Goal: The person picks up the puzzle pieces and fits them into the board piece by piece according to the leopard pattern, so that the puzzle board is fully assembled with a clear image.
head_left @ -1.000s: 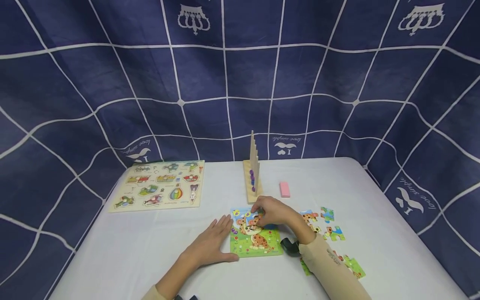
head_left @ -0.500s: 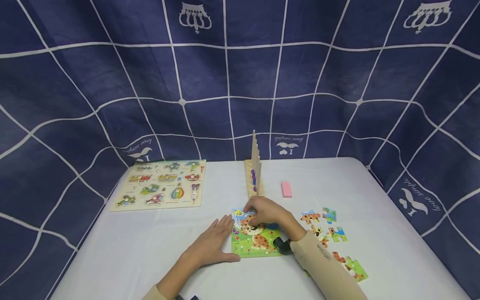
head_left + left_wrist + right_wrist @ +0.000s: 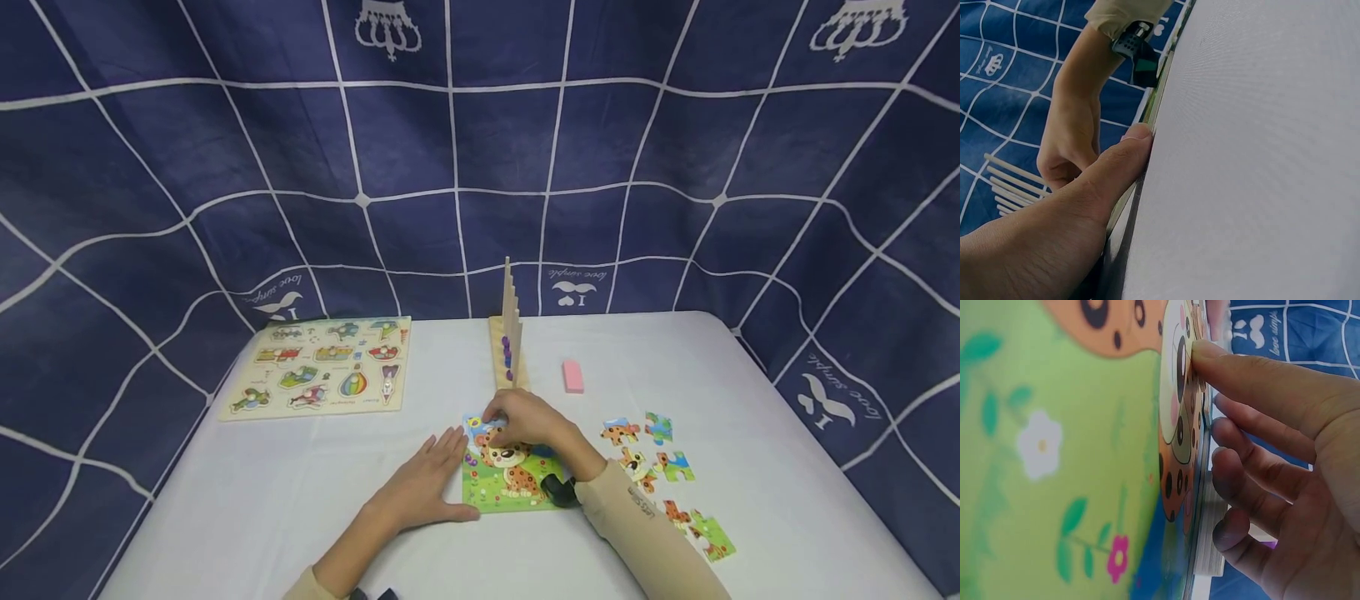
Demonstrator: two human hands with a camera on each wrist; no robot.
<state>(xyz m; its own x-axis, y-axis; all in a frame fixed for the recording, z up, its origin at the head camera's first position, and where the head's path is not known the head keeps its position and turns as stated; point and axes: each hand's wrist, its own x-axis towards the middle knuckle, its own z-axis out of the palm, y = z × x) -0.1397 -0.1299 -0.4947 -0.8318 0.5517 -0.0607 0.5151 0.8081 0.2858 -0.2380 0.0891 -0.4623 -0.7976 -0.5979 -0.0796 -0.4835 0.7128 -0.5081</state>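
Note:
A jigsaw board [image 3: 483, 497] with a spotted leopard on green grass lies on the white table. My left hand [image 3: 423, 487] rests flat at its left edge, fingers straight and thumb by the near left corner. My right hand [image 3: 528, 419] is over the board's top part, with thumb and fingers around a puzzle piece [image 3: 483, 433] at the leopard's head, low on the board. In the right wrist view the thumb touches the leopard picture [image 3: 1175, 394] and the other fingers curl at the board's far edge. The fingers hide much of the piece.
Several loose puzzle pieces [image 3: 660, 467] lie right of the board. Behind it stand a wooden peg rack [image 3: 510, 333] with purple and blue beads and a pink block [image 3: 572, 377]. A vehicle peg puzzle [image 3: 318, 367] lies back left. A patterned blue curtain [image 3: 480, 167] hangs behind.
My right hand has moved slightly left and lower over the board, bringing the puzzle piece from a tilted position down onto the leopard's head. My left hand has stayed in place.

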